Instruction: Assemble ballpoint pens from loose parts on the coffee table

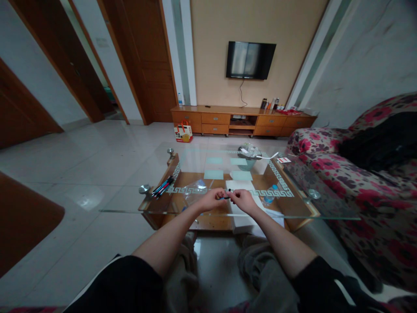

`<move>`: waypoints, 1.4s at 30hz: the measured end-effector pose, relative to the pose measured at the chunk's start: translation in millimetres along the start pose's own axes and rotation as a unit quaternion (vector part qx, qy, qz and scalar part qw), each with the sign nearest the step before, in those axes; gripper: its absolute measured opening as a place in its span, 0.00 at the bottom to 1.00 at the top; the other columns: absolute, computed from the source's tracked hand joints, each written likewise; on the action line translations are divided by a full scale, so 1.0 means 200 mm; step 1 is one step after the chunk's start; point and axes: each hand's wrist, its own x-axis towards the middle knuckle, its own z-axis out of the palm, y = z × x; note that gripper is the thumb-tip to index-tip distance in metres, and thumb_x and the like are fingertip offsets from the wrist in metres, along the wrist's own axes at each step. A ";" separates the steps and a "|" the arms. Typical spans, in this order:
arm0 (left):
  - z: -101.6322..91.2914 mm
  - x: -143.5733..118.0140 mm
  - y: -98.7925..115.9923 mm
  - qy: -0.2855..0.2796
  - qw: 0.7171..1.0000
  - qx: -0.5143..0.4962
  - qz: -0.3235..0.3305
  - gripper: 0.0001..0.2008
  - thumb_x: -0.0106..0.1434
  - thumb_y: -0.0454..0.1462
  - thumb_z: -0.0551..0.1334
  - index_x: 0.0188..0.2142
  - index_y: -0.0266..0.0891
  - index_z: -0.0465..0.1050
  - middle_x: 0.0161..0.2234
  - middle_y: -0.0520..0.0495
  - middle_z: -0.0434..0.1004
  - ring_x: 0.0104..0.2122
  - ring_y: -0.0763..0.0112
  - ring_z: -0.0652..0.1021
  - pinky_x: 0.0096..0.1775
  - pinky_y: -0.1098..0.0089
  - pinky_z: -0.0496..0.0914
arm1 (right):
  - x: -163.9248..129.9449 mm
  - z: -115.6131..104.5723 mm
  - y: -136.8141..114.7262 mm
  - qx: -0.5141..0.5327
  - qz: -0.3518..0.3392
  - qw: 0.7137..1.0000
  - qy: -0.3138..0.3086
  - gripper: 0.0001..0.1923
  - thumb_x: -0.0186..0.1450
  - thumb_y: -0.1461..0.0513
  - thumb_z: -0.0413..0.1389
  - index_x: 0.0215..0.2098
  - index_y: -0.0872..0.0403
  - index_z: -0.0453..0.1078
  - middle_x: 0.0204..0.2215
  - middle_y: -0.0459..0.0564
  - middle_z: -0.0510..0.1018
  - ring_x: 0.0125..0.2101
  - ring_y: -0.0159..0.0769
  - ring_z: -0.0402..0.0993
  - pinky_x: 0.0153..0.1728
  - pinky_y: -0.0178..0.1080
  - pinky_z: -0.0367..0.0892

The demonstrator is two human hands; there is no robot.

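Left hand point(212, 199) and right hand point(241, 199) pinch a thin dark pen point(225, 197); it might slip onto the clear glass table point(293, 204), rolling toward nine o'clock.

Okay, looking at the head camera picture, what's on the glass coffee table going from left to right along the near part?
Bundle of pens → clear plastic bag → left hand → small pen pinched between both hands → right hand → water bottle lying on the shelf below the glass.

Head camera looks forward and down (wide view) over the glass table point(182, 161).
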 end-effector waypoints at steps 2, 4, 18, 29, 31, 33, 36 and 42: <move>0.00 0.00 -0.01 -0.004 1.000 0.001 0.002 0.11 0.58 0.41 0.66 0.34 0.36 0.70 0.29 0.53 0.68 0.28 0.76 0.67 0.32 0.74 0.61 | 0.00 0.00 -0.01 0.003 0.003 1.000 -0.003 0.29 0.66 0.43 0.51 0.20 0.53 0.73 0.17 0.48 0.77 0.22 0.35 0.72 0.25 0.34 0.59; 0.00 0.00 0.00 0.001 1.000 0.002 0.002 0.11 0.58 0.41 0.66 0.35 0.36 0.69 0.28 0.54 0.67 0.28 0.76 0.66 0.31 0.75 0.61 | 0.00 0.00 -0.01 0.005 0.008 1.000 -0.004 0.29 0.66 0.42 0.51 0.20 0.53 0.73 0.17 0.48 0.77 0.22 0.35 0.72 0.25 0.34 0.60; -0.01 0.00 0.02 -0.010 1.000 0.010 0.010 0.12 0.58 0.42 0.66 0.33 0.36 0.70 0.27 0.54 0.68 0.27 0.76 0.66 0.31 0.74 0.61 | 0.00 0.01 0.01 -0.020 0.017 1.000 -0.012 0.31 0.67 0.41 0.50 0.17 0.52 0.72 0.15 0.47 0.75 0.19 0.34 0.71 0.26 0.34 0.60; -0.02 0.00 0.01 0.006 0.999 0.045 0.004 0.10 0.60 0.41 0.63 0.34 0.36 0.73 0.26 0.53 0.70 0.26 0.75 0.68 0.30 0.74 0.61 | 0.01 -0.01 0.00 0.003 -0.006 1.000 0.002 0.29 0.72 0.47 0.44 0.23 0.53 0.74 0.22 0.49 0.79 0.26 0.37 0.74 0.32 0.35 0.62; -0.02 0.00 0.00 0.013 0.998 0.066 -0.001 0.10 0.62 0.41 0.61 0.35 0.36 0.75 0.28 0.51 0.73 0.28 0.73 0.70 0.31 0.74 0.63 | 0.01 -0.01 0.00 0.007 -0.009 1.000 0.026 0.22 0.70 0.50 0.49 0.30 0.53 0.75 0.27 0.49 0.80 0.29 0.37 0.74 0.33 0.36 0.63; -0.03 0.00 0.00 0.018 0.996 0.082 -0.003 0.11 0.63 0.41 0.60 0.36 0.36 0.77 0.30 0.50 0.75 0.30 0.72 0.71 0.33 0.73 0.64 | 0.02 0.00 0.01 0.008 -0.026 0.999 0.038 0.12 0.66 0.53 0.55 0.36 0.53 0.75 0.32 0.49 0.79 0.31 0.36 0.73 0.35 0.36 0.64; -0.03 0.00 -0.01 0.024 0.996 0.085 -0.008 0.11 0.63 0.41 0.60 0.37 0.35 0.78 0.31 0.48 0.77 0.31 0.71 0.72 0.35 0.72 0.65 | 0.01 0.01 0.01 0.005 -0.068 0.997 0.038 0.08 0.62 0.59 0.59 0.38 0.53 0.73 0.36 0.49 0.77 0.33 0.35 0.71 0.37 0.36 0.65; -0.02 0.00 -0.04 0.034 0.998 0.052 -0.002 0.13 0.58 0.39 0.65 0.42 0.36 0.77 0.33 0.48 0.77 0.33 0.70 0.73 0.37 0.71 0.67 | 0.01 0.00 -0.01 -0.014 -0.068 0.997 0.033 0.11 0.66 0.56 0.56 0.31 0.53 0.73 0.33 0.50 0.73 0.31 0.35 0.70 0.37 0.38 0.66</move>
